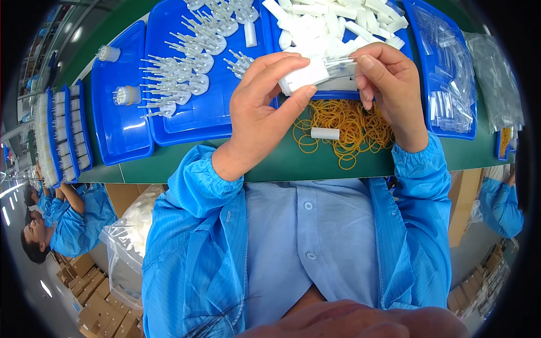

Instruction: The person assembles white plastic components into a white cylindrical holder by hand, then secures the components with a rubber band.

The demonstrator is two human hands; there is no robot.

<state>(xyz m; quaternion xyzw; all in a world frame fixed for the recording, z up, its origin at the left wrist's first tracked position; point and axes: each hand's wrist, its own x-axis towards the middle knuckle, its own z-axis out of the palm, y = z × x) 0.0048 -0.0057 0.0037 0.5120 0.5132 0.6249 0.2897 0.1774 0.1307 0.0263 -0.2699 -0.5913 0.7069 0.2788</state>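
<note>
My left hand grips a small white plastic block between thumb and fingers. My right hand pinches a clear plastic sleeve at the block's right end; block and sleeve meet between the two hands. Both hands hover above the green table, just over a loose pile of yellow rubber bands. A short white cylinder lies on the bands.
Blue trays line the table: one with several white pronged parts, one heaped with white blocks, one with clear sleeves, and a left tray with two caps. A bag of white parts sits by my left side. Other workers sit at both sides.
</note>
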